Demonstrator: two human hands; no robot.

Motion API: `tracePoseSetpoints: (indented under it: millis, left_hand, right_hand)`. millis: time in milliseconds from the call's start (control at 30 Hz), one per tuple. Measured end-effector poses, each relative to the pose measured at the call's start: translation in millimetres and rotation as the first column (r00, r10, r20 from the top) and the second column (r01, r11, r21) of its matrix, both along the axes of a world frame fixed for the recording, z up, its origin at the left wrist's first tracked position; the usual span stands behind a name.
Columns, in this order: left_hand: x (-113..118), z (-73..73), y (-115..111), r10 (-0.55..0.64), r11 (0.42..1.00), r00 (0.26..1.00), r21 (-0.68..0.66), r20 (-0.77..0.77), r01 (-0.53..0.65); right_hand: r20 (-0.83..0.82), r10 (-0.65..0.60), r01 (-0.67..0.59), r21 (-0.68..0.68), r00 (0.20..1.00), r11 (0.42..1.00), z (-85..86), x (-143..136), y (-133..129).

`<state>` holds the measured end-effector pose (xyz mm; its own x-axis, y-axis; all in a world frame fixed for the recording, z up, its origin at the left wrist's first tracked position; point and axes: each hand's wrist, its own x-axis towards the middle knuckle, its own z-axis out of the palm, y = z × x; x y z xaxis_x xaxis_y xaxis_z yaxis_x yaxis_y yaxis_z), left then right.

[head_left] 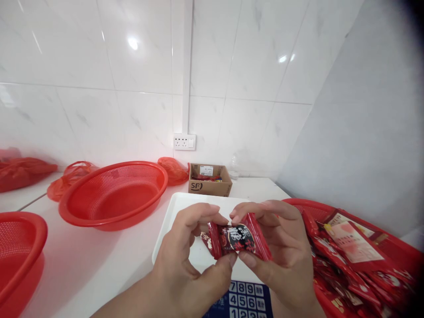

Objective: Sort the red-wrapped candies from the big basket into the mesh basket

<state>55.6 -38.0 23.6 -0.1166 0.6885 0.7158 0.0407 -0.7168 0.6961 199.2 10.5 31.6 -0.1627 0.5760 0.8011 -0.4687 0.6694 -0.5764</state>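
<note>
A small red wrapped packet (240,238) with a black round label is held up between both hands, over a white scale tray (179,210). The fingertips of my left hand (195,251) pinch its left end. On the right, my right hand (281,247) grips the other end between thumb and fingers. Behind the packet, another dark red patterned piece (207,240) shows partly; my left fingers hide some of it. Below the hands is the scale's blue keypad (247,300), partly covered by them.
A red basket (298,203) full of red packets stands at the right. Two red baskets (112,216) (23,218) are at the left. At the back are an open cardboard box (210,187), red plastic bags (174,170) and a clear bottle (233,170) by the tiled wall.
</note>
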Motion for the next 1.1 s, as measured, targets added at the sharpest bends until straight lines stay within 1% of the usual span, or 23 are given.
tracePoseSetpoints:
  millis: [233, 433, 600, 700, 767, 900, 1100]
  left_hand:
    - [-1.1, -1.3, -1.5, -0.005, 1.000, 0.999, -0.018, -0.050, 0.004]
    - [-0.2, 3.0, -2.0, 0.002, 1.000, 0.997, 0.006, -0.077, -0.001]
    - [-2.7, 1.1, -1.7, 0.045, 0.999, 0.996, 0.007, -0.075, -0.045]
    - [-3.9, -1.0, -2.3, 0.008, 0.999, 0.996, -0.042, -0.084, -0.011]
    - [-3.9, -2.0, -2.7, -0.018, 0.998, 0.995, -0.057, -0.094, 0.013]
    - [-2.9, -2.6, -2.3, -0.003, 0.999, 0.995, -0.034, -0.098, -0.001]
    - [-1.9, -2.5, -0.9, -0.005, 1.000, 0.995, -0.030, -0.102, 0.002]
  right_hand:
    - [0.016, -0.078, 0.078, 0.008, 0.997, 0.997, 2.2, 0.2, -1.3]
    - [-0.011, -0.070, 0.070, -0.021, 0.997, 0.997, 1.3, -1.2, -2.3]
    - [-0.022, -0.060, 0.060, -0.017, 0.998, 0.998, 0.2, -2.1, -1.7]
    - [-0.007, -0.057, 0.057, -0.012, 0.998, 0.998, 0.1, -1.2, -0.9]
    - [0.000, -0.080, 0.080, -0.003, 0.997, 0.997, -0.3, -0.7, -0.4]
    - [0.001, -0.123, 0.123, -0.016, 0.992, 0.992, -1.2, -0.6, -0.3]
    - [0.003, -0.093, 0.093, -0.013, 0.996, 0.996, -3.9, -0.2, 0.2]
